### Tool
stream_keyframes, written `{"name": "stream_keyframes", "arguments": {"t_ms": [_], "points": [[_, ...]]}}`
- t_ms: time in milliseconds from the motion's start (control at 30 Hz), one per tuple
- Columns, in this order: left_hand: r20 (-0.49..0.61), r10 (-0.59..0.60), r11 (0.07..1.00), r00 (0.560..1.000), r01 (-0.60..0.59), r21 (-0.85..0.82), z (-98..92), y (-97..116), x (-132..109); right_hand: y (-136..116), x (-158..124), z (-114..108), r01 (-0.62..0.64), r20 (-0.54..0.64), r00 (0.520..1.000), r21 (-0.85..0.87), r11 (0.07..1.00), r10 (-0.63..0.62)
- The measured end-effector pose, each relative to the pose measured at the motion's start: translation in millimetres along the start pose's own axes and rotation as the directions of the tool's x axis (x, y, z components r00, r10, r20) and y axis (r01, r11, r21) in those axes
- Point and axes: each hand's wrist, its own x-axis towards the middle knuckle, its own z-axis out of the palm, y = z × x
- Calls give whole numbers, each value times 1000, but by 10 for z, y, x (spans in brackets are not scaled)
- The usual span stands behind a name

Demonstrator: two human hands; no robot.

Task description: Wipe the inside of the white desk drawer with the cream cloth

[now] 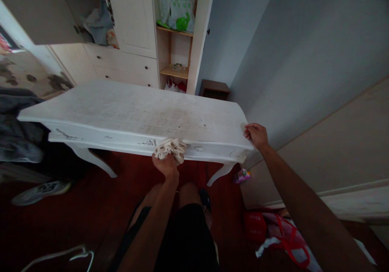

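Note:
A white table [127, 110] with curved legs and a stained, dusty top stands in front of me. My left hand [165, 164] is closed round a crumpled beige cloth [170, 147], pressed against the table's front edge near a drawer knob [199, 149]. My right hand [256, 135] rests on the table's right front corner, fingers curled over the edge, holding nothing else. My knees show below the table.
A white wardrobe [133, 21] with open shelves and plastic bags stands behind. A dark small stool [214, 89] sits by the wall. A sneaker [42, 191] and a hanger [60, 256] lie on the red floor at left, red bags [279, 231] at right.

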Motion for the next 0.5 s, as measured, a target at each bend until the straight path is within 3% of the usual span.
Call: {"name": "stream_keyframes", "arguments": {"t_ms": [133, 233, 300, 500], "points": [[36, -121, 993, 992, 121, -13, 150, 4, -550, 1, 1, 4, 1, 2, 1000, 6, 1000, -1], [220, -232, 960, 948, 259, -105, 265, 50, -990, 21, 9, 4, 6, 2, 1000, 7, 1000, -6], [278, -251, 956, 927, 283, -82, 368, 110, -1221, 32, 11, 7, 12, 6, 1000, 14, 1000, -12], [429, -293, 927, 855, 364, -92, 733, 286, -1561, 27, 5, 23, 21, 14, 1000, 33, 999, -21]]}}
